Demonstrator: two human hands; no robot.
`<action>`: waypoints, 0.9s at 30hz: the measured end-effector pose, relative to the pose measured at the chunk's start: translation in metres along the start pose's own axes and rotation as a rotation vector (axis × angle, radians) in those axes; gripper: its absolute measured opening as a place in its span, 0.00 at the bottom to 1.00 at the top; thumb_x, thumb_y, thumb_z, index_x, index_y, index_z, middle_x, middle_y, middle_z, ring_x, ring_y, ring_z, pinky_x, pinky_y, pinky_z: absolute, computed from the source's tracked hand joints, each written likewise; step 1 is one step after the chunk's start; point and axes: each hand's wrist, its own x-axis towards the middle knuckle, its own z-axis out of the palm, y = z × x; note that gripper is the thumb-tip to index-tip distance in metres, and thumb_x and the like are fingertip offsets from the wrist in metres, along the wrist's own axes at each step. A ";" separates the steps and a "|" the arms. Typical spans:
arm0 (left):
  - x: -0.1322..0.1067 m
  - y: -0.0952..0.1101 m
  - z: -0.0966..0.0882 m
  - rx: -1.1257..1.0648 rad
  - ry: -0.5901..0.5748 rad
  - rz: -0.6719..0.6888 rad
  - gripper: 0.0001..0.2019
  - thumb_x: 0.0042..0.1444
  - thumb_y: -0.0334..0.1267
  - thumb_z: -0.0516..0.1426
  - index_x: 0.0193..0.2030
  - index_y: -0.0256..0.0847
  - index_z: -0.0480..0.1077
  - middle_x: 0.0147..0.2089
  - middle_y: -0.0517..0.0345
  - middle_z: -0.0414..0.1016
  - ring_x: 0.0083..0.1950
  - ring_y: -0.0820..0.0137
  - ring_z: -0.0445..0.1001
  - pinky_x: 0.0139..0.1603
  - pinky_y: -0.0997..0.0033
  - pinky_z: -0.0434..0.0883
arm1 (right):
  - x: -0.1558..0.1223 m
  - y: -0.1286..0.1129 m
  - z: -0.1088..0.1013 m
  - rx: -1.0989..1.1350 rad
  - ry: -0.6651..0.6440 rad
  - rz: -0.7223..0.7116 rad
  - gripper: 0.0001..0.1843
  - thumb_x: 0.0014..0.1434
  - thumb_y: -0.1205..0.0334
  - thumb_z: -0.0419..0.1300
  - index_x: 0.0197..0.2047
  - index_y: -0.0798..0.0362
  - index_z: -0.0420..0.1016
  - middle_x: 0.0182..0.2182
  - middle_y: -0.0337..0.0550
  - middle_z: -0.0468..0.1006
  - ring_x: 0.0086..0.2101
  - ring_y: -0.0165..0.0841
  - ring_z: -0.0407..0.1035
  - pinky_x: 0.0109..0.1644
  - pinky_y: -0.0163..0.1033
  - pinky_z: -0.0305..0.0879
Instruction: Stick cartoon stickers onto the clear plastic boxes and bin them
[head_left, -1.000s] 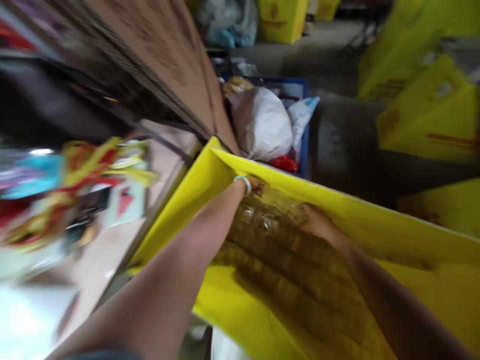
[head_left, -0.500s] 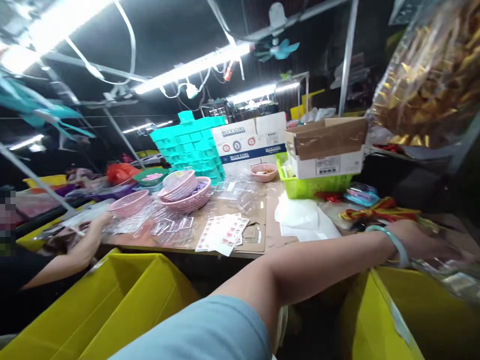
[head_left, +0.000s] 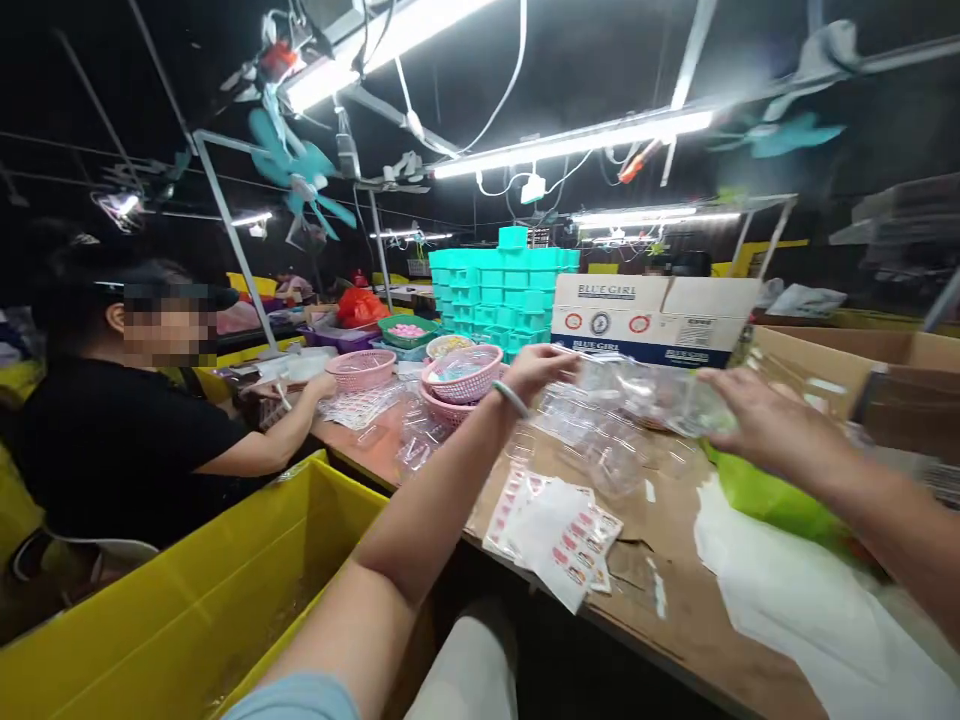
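Clamped on either end of a clear plastic packet [head_left: 637,392], left hand [head_left: 536,368] and right hand [head_left: 754,420] hold it above the table [head_left: 660,560] — right of the pink baskets [head_left: 461,375], near the white carton [head_left: 652,320].

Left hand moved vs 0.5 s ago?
Yes. The left hand moved left: from well right of the Blue Girl carton to in front of its left end, now holding clear plastic packaging.

The clear plastic [head_left: 637,388] is blurred; the sheets [head_left: 555,530] carry unreadable print.
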 end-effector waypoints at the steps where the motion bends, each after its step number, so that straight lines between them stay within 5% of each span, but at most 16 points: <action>1: 0.008 0.006 -0.042 0.003 0.057 0.025 0.15 0.41 0.40 0.70 0.28 0.32 0.73 0.30 0.50 0.78 0.31 0.71 0.76 0.43 0.65 0.72 | 0.035 -0.041 -0.003 -0.032 -0.012 -0.068 0.38 0.51 0.43 0.61 0.64 0.36 0.56 0.60 0.60 0.64 0.52 0.54 0.63 0.43 0.62 0.57; 4: 0.031 0.016 -0.167 0.005 0.243 0.086 0.13 0.44 0.40 0.68 0.30 0.32 0.74 0.33 0.50 0.80 0.34 0.71 0.77 0.44 0.67 0.72 | 0.129 -0.170 -0.011 -0.088 -0.016 -0.234 0.41 0.47 0.59 0.70 0.61 0.40 0.58 0.57 0.53 0.67 0.49 0.52 0.65 0.47 0.63 0.60; 6: 0.045 0.014 -0.244 -0.003 0.368 0.109 0.12 0.46 0.38 0.67 0.32 0.34 0.73 0.33 0.52 0.80 0.33 0.71 0.77 0.44 0.68 0.73 | 0.182 -0.250 -0.008 -0.094 -0.005 -0.327 0.41 0.47 0.62 0.72 0.61 0.43 0.59 0.56 0.51 0.66 0.51 0.53 0.64 0.50 0.67 0.58; 11: 0.077 -0.025 -0.400 -0.014 0.614 0.147 0.10 0.49 0.38 0.64 0.31 0.36 0.69 0.33 0.52 0.80 0.35 0.69 0.78 0.43 0.68 0.75 | 0.284 -0.410 0.041 -0.115 0.046 -0.546 0.33 0.55 0.68 0.67 0.61 0.46 0.61 0.57 0.51 0.65 0.54 0.56 0.62 0.54 0.73 0.52; 16: 0.108 -0.059 -0.520 -0.004 0.778 0.165 0.10 0.50 0.39 0.63 0.31 0.38 0.66 0.32 0.54 0.79 0.34 0.70 0.78 0.40 0.68 0.76 | 0.360 -0.531 0.111 -0.073 0.128 -0.655 0.28 0.59 0.71 0.59 0.61 0.44 0.62 0.57 0.50 0.67 0.55 0.53 0.62 0.56 0.74 0.50; 21: 0.135 -0.055 -0.625 0.025 0.980 0.194 0.14 0.48 0.43 0.63 0.31 0.39 0.64 0.32 0.56 0.76 0.30 0.70 0.75 0.31 0.70 0.72 | 0.420 -0.632 0.165 0.042 0.141 -0.699 0.28 0.59 0.69 0.59 0.61 0.43 0.62 0.58 0.51 0.66 0.54 0.53 0.63 0.55 0.72 0.52; 27: 0.171 -0.059 -0.729 0.206 1.267 0.150 0.15 0.46 0.45 0.63 0.30 0.40 0.62 0.28 0.60 0.71 0.27 0.74 0.69 0.30 0.73 0.69 | 0.460 -0.728 0.225 0.186 -0.063 -0.645 0.25 0.64 0.66 0.53 0.62 0.39 0.59 0.60 0.49 0.65 0.57 0.50 0.61 0.55 0.70 0.53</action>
